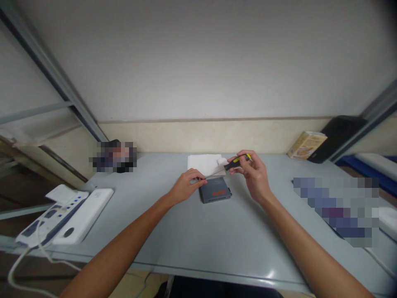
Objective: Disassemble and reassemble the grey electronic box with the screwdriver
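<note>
A small dark grey box (215, 193) with ports along its near side lies on the grey table (192, 236). My right hand (254, 176) is closed round the yellow and black handle of a screwdriver (237, 162), held above the box. The thin shaft slants down to the left toward my left hand (186, 187). That hand is closed in a pinch at the shaft's tip, by the box's far left corner. Whether a small part sits between those fingers is too small to see.
A white folded paper (204, 164) lies behind the box. White power strips (66, 213) with a cord rest at the table's left edge. A yellowish carton (306, 145) and a black object (338, 136) lean at the back right wall.
</note>
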Action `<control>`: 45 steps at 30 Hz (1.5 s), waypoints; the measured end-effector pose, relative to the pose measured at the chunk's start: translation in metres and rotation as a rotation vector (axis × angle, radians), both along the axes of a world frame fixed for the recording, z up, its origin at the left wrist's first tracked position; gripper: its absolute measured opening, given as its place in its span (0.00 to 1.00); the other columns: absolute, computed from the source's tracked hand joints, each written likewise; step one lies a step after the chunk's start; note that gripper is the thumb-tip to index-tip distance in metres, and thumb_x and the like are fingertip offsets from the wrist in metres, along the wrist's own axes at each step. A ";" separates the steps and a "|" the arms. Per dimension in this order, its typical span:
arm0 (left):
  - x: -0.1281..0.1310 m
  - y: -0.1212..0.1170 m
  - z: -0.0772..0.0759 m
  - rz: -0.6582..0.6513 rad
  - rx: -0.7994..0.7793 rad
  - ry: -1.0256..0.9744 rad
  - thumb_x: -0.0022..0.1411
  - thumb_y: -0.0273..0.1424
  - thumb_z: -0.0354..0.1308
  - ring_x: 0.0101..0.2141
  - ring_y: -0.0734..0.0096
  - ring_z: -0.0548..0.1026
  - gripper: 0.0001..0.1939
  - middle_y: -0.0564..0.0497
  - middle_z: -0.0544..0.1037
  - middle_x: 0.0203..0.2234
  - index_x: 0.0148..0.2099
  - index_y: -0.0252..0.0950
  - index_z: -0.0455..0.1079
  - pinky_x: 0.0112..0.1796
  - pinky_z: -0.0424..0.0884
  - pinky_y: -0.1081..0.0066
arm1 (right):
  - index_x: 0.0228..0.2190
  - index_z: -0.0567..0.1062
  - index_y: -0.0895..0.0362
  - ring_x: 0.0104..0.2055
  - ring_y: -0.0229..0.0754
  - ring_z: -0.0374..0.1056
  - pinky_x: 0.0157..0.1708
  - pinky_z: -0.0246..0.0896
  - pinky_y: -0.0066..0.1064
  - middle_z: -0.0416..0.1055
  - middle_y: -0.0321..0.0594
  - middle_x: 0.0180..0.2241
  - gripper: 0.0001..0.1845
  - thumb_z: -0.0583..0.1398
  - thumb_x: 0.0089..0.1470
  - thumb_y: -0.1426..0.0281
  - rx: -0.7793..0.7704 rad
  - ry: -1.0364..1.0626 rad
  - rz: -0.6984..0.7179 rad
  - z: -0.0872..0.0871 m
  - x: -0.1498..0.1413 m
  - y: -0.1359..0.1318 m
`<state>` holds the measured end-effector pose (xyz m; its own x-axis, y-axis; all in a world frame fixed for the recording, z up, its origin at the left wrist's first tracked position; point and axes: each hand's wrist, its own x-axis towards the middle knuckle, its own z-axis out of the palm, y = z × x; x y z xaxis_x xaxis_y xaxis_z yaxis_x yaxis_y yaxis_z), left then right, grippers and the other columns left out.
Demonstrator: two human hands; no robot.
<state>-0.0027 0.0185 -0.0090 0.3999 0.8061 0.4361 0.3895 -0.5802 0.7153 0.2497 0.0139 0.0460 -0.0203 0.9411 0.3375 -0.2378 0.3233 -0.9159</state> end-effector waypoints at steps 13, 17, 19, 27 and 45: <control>0.000 0.000 0.006 0.005 0.042 0.002 0.69 0.39 0.60 0.40 0.66 0.76 0.12 0.47 0.82 0.35 0.39 0.37 0.79 0.46 0.71 0.65 | 0.42 0.71 0.51 0.30 0.40 0.75 0.32 0.73 0.34 0.80 0.40 0.38 0.14 0.64 0.59 0.58 0.016 0.002 0.009 -0.002 0.003 0.002; -0.015 0.013 0.002 0.167 0.102 0.067 0.70 0.37 0.59 0.40 0.65 0.75 0.11 0.48 0.81 0.36 0.41 0.37 0.79 0.47 0.69 0.63 | 0.42 0.71 0.51 0.27 0.40 0.71 0.27 0.68 0.31 0.78 0.38 0.32 0.14 0.63 0.60 0.57 0.033 0.005 0.005 0.000 0.010 0.005; -0.025 0.020 -0.002 0.228 0.140 0.166 0.71 0.36 0.58 0.42 0.63 0.73 0.10 0.48 0.81 0.38 0.43 0.38 0.80 0.50 0.68 0.60 | 0.41 0.72 0.51 0.26 0.39 0.69 0.23 0.63 0.28 0.75 0.37 0.28 0.14 0.63 0.60 0.56 0.056 -0.030 0.001 0.003 0.014 0.005; -0.037 0.035 -0.016 0.255 0.163 0.320 0.70 0.38 0.58 0.49 0.60 0.71 0.11 0.46 0.78 0.45 0.46 0.43 0.81 0.54 0.67 0.57 | 0.37 0.75 0.54 0.26 0.39 0.67 0.24 0.63 0.30 0.72 0.37 0.27 0.13 0.65 0.58 0.57 0.191 -0.384 0.091 0.026 0.018 -0.026; -0.024 0.051 -0.001 0.342 0.211 0.168 0.72 0.36 0.53 0.46 0.62 0.75 0.13 0.47 0.82 0.43 0.45 0.39 0.79 0.51 0.69 0.59 | 0.37 0.74 0.54 0.25 0.39 0.68 0.24 0.66 0.31 0.74 0.39 0.28 0.14 0.65 0.58 0.57 0.213 -0.304 -0.079 0.003 0.042 -0.030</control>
<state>-0.0272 0.0698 -0.0098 0.2053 0.8049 0.5568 0.6856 -0.5243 0.5050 0.2913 -0.0160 0.0493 -0.0794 0.8530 0.5158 0.0677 0.5209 -0.8509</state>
